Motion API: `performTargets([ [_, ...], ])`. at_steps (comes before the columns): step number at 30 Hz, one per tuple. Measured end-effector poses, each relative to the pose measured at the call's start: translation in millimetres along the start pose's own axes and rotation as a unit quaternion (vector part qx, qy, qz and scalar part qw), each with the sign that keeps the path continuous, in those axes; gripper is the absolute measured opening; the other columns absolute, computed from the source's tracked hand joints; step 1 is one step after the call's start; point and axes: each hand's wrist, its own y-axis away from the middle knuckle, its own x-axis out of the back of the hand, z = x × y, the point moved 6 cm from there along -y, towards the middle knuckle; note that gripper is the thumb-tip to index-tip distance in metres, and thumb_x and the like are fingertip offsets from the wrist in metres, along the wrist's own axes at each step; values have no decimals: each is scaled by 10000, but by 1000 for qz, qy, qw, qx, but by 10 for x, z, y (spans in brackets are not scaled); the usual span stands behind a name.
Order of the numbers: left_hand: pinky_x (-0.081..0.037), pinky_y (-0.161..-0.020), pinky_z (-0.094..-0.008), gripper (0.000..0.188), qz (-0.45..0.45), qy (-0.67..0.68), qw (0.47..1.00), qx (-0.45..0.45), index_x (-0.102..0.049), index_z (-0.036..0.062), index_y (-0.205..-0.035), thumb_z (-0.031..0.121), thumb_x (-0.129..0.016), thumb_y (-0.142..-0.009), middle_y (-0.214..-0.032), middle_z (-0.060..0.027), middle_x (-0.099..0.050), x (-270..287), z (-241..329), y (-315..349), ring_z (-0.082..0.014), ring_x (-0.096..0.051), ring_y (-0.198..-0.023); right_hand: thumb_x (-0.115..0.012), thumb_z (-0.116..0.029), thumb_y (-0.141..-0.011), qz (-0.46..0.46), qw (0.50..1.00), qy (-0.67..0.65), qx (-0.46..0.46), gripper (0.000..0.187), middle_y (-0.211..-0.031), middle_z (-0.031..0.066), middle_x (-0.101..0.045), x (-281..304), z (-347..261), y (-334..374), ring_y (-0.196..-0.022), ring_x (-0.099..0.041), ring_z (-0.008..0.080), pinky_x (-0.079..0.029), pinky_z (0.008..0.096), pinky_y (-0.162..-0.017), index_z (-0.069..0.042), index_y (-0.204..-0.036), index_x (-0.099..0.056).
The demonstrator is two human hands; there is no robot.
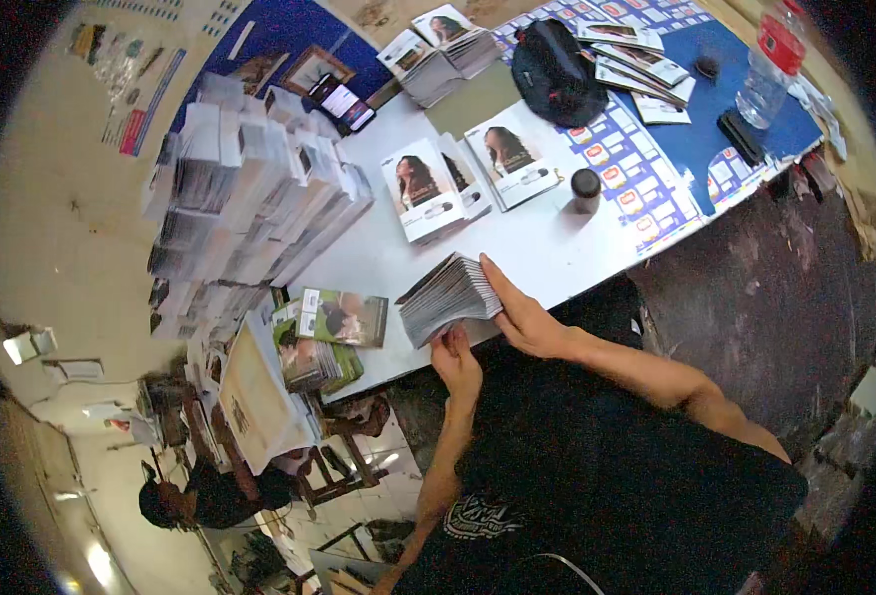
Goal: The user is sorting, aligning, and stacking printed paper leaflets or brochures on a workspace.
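Note:
Between my two hands, at the table's near edge, stands a thick stack of thin booklets (450, 300), its page edges fanned toward me. My left hand (457, 363) pinches the stack's lower near side. Along its right side lies my right hand (525, 315), thumb and fingers pressed against the booklets. Just beyond is a pile of white booklets (420, 190) with a long-haired person on the cover, and a matching pile (510, 157) sits right of it. Green-covered booklets (344, 317) lie left of my hands.
Tall stacks of folded sheets (250, 188) crowd the left of the white table (567, 260). A phone (344, 103), a black cap (557, 74), a small dark-capped bottle (585, 190) and a clear plastic bottle (763, 89) stand farther back. Another person (210, 491) is at the lower left.

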Motion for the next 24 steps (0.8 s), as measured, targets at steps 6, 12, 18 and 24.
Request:
performTargets([
  [6, -442, -898, -328, 239, -22, -18, 999, -45, -561, -59, -1120, 126, -548, -970, -1091, -148, -605, -118, -31, -59, -213, -566, -980, -513, 24, -825, 34, 998, 38, 36, 752, -1523, 243, -224, 167, 132, 70, -1399, -284, 369, -236, 389, -1158, 15, -1490, -162],
  [12, -495, -793, -321, 170, -56, -68, 983, -160, -679, -70, -1020, 44, -629, -906, -922, -124, -706, -321, 768, -296, -179, -633, -836, -628, -24, -823, 101, 994, 16, -27, 454, -1106, 156, -565, 901, -230, 129, -1089, -562, 251, -428, 327, -970, 32, -1249, -481],
  [18, -513, -778, -286, 215, -268, 12, 948, -169, -686, -23, -1055, 53, -705, -855, -981, -113, -696, -1150, 2130, -501, -155, -644, -860, -624, -95, -891, 339, 940, -26, -42, 283, -1078, 80, -652, 2257, -761, 372, -1010, -617, 193, -483, 323, -901, 10, -1153, -592],
  [24, -492, -941, -334, 414, -359, 67, 914, -176, -582, 23, -1279, 120, -679, -889, -1171, -120, -658, -1343, 1888, -446, -187, -613, -1090, -645, -239, -912, 283, 924, -77, -244, 345, -949, 77, -684, 3262, 86, 518, -766, -647, 126, -526, 249, -668, 21, -1137, -622],
])
